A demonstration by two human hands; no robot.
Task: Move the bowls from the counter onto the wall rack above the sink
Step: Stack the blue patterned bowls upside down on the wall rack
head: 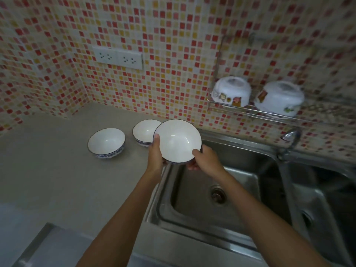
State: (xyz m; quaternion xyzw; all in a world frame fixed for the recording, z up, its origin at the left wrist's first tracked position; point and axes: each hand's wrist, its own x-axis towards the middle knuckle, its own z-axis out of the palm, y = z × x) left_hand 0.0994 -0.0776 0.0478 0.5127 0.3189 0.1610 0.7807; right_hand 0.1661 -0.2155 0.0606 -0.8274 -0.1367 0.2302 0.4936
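While two bowls sit on the counter (48, 170), a third is lifted.
Left hand (155, 157) and right hand (205, 160) grip the white bowl (177, 141) — thumbs on its rim — above the sink (192, 205).

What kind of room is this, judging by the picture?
Most likely a home kitchen: a stainless steel sink with a tap, a mosaic-tiled wall, and a wall rack holding upturned bowls.

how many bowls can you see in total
5: one held in both hands, two upright on the counter, two upside down on the wall rack.
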